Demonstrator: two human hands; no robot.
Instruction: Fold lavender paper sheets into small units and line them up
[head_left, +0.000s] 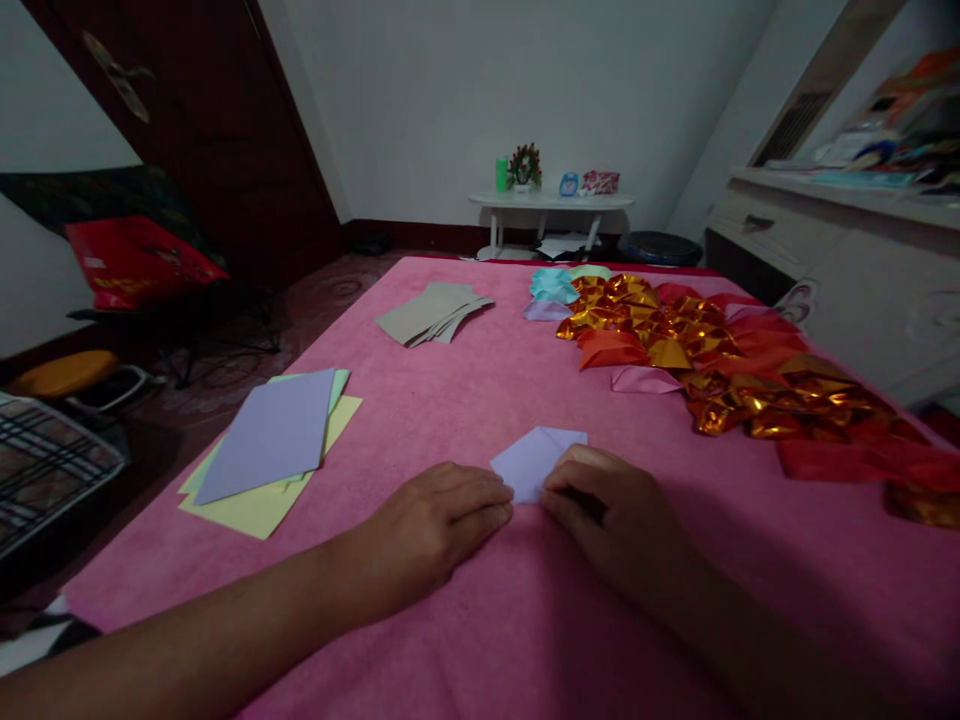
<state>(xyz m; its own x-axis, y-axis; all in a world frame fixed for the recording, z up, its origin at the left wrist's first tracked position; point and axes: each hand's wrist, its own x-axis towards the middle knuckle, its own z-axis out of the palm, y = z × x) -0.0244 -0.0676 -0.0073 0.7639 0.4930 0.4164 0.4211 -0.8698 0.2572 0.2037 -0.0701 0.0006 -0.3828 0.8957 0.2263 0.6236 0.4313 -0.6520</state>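
A small folded lilac paper lies on the pink tablecloth just in front of me. My left hand rests on the cloth with its fingertips curled against the paper's near left edge. My right hand has its fingers bent and pressed on the paper's near right corner, covering part of it. Both forearms lie on the table.
A stack of lilac, green and yellow sheets lies at the left. Grey sheets sit farther back. Folded gold and red foil pieces spread along the right. A small white table stands beyond; a cabinet is at right.
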